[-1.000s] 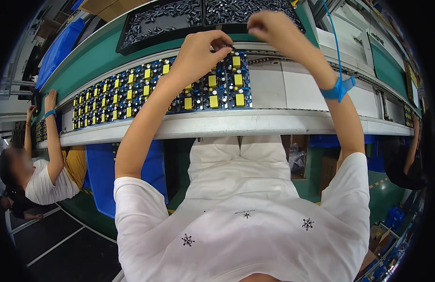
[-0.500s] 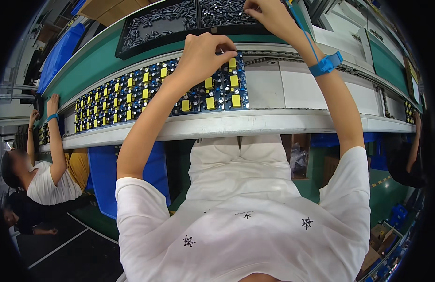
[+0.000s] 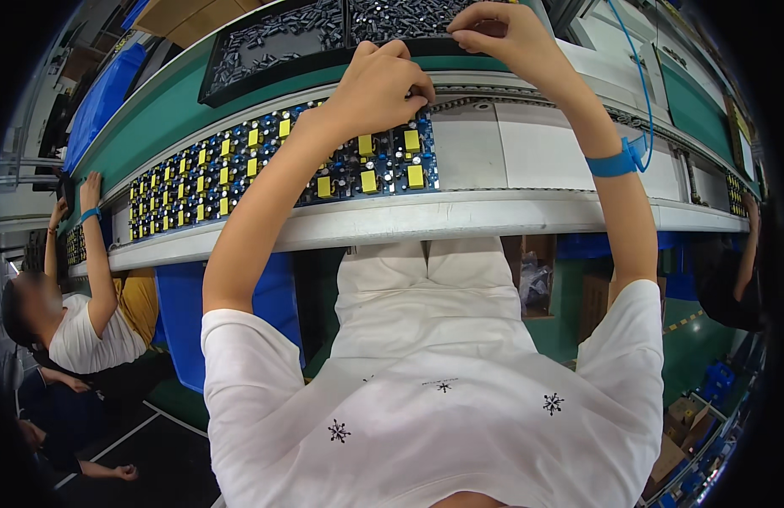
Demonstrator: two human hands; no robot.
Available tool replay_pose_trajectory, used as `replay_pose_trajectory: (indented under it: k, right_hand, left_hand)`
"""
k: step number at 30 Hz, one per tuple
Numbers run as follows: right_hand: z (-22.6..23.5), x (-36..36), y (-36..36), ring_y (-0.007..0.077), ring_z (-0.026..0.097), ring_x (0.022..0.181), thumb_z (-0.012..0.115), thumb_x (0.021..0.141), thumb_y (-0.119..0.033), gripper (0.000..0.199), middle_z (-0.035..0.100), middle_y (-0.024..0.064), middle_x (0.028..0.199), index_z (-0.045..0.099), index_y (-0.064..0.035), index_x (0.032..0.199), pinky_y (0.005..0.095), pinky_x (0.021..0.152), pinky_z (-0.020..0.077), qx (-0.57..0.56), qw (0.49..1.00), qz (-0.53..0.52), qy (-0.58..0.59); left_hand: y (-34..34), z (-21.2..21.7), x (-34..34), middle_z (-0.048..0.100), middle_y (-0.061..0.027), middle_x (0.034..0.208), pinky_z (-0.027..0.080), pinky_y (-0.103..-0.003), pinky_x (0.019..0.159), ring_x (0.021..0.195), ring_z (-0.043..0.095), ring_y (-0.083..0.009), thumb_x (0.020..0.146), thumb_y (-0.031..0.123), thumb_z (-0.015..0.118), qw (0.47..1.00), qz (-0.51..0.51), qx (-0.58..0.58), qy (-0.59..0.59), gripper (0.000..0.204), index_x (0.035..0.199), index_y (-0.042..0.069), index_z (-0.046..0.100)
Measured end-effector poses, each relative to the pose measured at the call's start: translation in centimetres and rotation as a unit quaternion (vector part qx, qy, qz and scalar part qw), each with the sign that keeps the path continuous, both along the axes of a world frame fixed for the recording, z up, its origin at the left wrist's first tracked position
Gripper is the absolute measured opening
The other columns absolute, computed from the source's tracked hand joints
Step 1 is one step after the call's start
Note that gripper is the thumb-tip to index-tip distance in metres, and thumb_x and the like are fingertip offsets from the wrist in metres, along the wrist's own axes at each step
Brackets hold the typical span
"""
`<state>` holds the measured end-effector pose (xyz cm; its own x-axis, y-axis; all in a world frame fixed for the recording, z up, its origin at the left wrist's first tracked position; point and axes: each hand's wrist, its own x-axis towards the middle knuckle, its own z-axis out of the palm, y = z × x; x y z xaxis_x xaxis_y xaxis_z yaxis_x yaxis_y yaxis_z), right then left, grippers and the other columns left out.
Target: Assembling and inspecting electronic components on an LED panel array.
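My left hand (image 3: 377, 91) is above the far right corner of a panel of blue circuit boards (image 3: 400, 176) that carries rows of yellow block components. Its thumb and forefinger are pinched at the panel's edge; whatever is between them is hidden. My right hand (image 3: 515, 41), a blue wrist strap (image 3: 616, 161) below it, hovers over the near edge of the right-hand black tray. Its fingertips are pinched together, and anything in them is too small to make out. Small dark cylindrical components (image 3: 400, 19) fill that tray.
Another black tray (image 3: 278, 78) of loose dark cylinders adjoins on the left. A pale metal rail (image 3: 460, 216) runs along the near side of the line. At far left a co-worker (image 3: 100, 330) works at the same line; another person's arm (image 3: 750, 250) shows far right.
My right hand has come nearer, from over the tray's components to its near edge. My left hand stays pinched at the panel's far corner. The view has shifted slightly.
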<state>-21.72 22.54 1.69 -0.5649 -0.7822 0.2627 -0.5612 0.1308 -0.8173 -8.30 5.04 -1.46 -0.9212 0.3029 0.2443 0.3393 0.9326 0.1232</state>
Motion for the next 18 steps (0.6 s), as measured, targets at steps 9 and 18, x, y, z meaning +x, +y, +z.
replay_pose_trajectory:
  k: [9,18]
  right_hand:
    - [-1.0,0.2,0.4,0.0101,0.063,0.078,0.067,0.084,-0.002,0.014,0.067,0.006,0.084,0.066,0.0041,0.096,0.0236,0.069,0.0511,-0.002,0.999,-0.004,-0.043]
    - [-3.0,-0.4,0.7,0.0161,0.066,0.076,0.066,0.088,-0.014,0.014,0.067,0.0055,0.082,0.065,-0.001,0.093,0.0304,0.065,0.0499,-0.044,0.997,0.018,0.055]
  left_hand:
    - [-0.4,-0.3,-0.1,0.067,0.0007,0.085,0.033,-0.036,0.088,0.097,0.052,-0.0164,0.08,0.016,0.069,1.0,-0.006,0.009,-0.003,0.01,0.087,0.014,0.075]
    - [0.0,-0.6,0.2,0.068,0.0034,0.091,0.034,-0.036,0.09,0.101,0.052,-0.0164,0.079,0.018,0.072,0.999,-0.034,0.017,0.001,0.014,0.092,0.016,0.076]
